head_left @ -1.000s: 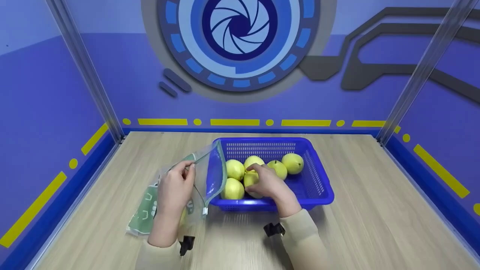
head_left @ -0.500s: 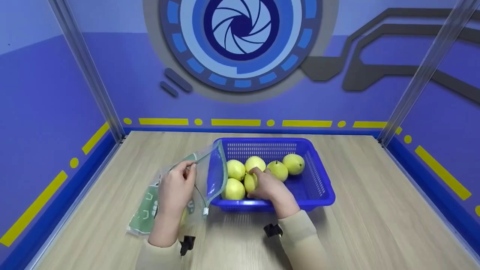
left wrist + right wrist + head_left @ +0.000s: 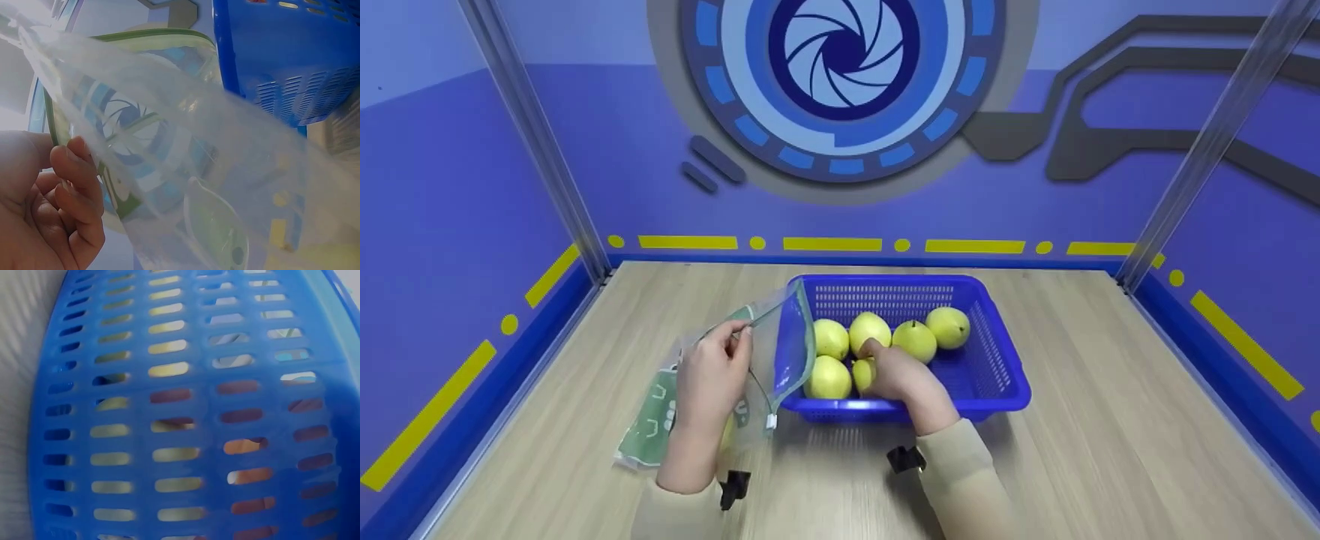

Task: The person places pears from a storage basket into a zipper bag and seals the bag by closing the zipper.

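My left hand (image 3: 711, 382) pinches the rim of a clear slider-zip bag (image 3: 646, 427) with green print, whose open mouth faces the blue basket (image 3: 994, 337). In the left wrist view, thumb and fingers hold the bag's green-edged rim (image 3: 52, 121). My right hand (image 3: 904, 379) reaches into the basket with its fingers curled round a yellow-green pear (image 3: 863, 373), partly hidden by the hand. Several other pears (image 3: 831, 377) lie beside it. The right wrist view is filled by the slotted basket wall (image 3: 208, 405), with parts of the hand and pears showing through.
The basket stands on a wood-grain table (image 3: 1080, 420). Its near rim (image 3: 840, 405) lies under my right forearm. The bag's white slider (image 3: 771, 421) hangs by the basket's near left corner. A patterned blue back wall (image 3: 840, 217) encloses the table.
My right hand has shifted its fingers and settled lower round the near pear, turning it a little. The left hand and bag stay almost as they were.
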`<state>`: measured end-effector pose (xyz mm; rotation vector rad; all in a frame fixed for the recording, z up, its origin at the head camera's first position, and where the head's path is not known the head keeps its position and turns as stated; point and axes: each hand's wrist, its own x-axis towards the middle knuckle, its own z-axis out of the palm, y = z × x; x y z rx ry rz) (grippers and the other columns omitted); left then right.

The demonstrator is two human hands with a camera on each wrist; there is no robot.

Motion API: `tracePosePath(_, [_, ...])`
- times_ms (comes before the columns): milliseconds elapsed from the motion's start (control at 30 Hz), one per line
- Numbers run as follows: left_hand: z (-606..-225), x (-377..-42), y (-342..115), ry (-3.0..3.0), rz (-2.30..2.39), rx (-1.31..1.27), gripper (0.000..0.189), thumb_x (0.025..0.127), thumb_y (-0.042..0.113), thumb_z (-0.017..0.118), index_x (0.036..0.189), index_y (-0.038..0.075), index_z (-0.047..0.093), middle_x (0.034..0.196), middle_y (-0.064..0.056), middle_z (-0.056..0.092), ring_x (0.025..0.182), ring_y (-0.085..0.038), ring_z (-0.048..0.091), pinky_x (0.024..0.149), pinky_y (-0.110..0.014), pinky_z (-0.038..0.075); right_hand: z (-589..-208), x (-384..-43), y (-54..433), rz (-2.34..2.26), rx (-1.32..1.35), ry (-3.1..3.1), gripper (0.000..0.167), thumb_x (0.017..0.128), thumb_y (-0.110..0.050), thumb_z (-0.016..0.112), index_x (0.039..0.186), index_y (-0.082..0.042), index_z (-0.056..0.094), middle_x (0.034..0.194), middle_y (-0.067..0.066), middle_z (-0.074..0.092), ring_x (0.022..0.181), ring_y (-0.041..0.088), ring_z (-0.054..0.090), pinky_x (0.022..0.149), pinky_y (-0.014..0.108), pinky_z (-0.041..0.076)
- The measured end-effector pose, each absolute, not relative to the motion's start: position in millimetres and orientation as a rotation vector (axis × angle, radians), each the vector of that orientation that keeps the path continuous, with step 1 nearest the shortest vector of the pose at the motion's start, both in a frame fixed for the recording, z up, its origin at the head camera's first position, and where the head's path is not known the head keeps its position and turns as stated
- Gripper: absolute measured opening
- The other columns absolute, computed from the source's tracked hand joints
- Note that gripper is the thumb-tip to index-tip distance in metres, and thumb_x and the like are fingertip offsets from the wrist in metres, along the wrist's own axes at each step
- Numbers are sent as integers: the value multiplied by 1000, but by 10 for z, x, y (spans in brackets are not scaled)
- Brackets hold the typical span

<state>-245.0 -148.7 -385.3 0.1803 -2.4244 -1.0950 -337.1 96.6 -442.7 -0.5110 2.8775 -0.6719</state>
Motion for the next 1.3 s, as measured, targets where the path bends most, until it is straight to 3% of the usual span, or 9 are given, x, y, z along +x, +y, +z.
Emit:
tracePosePath(233, [-3849, -2447, -1490, -2429, -1100, 189, 25, 103, 19, 61, 119, 5, 74, 70, -3, 54, 59, -14, 45, 52, -25, 34, -4405, -3392, 981, -686, -548, 2881, 56, 72, -9, 78, 124, -10, 59, 94, 12, 69, 80, 22, 58, 77, 44, 53])
tracePosePath(667, [-3852, -2449, -1476, -2451, -1069, 184, 27, 103, 22, 60, 120, 6, 74, 71, -3, 57, 58, -14, 46, 51, -25, 34, -4362, -3391, 1020, -815, -543, 2887, 56, 69, -12, 78, 122, -13, 60, 93, 9, 67, 80, 22, 55, 73, 38, 49])
tracePosePath(1300, [-3858, -2449, -1458, -2430, -1053, 149, 24, 103, 18, 61, 118, 6, 75, 68, -2, 55, 55, -12, 43, 51, -25, 32, -4340, -3375, 1043, -998, -574, 2867, 58, 72, -13, 80, 126, -14, 60, 98, 9, 67, 85, 22, 57, 78, 39, 50])
